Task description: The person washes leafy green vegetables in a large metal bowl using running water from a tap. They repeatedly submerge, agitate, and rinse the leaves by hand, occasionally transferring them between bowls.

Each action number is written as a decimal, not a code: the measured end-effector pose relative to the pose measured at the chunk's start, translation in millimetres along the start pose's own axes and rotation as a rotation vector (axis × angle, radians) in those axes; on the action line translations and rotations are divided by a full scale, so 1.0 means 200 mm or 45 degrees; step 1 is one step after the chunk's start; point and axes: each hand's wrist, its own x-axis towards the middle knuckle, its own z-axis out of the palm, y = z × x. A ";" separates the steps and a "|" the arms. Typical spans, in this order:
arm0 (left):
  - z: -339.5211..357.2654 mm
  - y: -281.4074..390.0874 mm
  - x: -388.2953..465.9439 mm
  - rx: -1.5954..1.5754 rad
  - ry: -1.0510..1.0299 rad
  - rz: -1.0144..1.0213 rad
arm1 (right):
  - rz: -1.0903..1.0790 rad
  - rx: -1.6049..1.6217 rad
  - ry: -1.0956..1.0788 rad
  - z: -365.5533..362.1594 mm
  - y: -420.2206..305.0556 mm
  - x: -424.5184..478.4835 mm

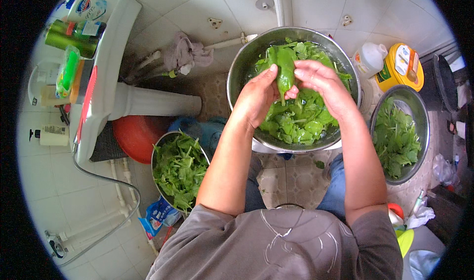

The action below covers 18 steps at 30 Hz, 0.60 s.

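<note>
My left hand [261,91] holds a wet, glossy green vegetable [284,67], thumb on top and fingers curled beneath. It may be a long pepper or a folded leaf; I cannot tell which. A thin stem hangs from its lower end. At its right edge are the fingertips of my right hand [321,80], but whether they pinch it is unclear. Both hands are above a large steel basin [237,67], where leafy greens [311,120] float in water.
More leafy greens fill a pot [154,150] at left and partly fill an oval metal basin [426,150] at right. A pedestal sink [122,31] crowded with bottles stands left, above a red basin [135,143]. A white jug [370,59] and yellow tub [398,67] line the right wall.
</note>
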 end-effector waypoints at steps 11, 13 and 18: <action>-0.02 -0.10 0.06 0.263 0.254 0.073 | -0.118 0.030 0.188 -0.06 0.05 0.01; -0.04 -0.11 0.07 0.373 0.348 0.155 | -0.061 0.105 0.209 -0.07 0.04 0.00; 0.05 -0.12 0.04 0.521 0.333 0.412 | -0.509 -0.540 0.361 -0.05 0.09 0.02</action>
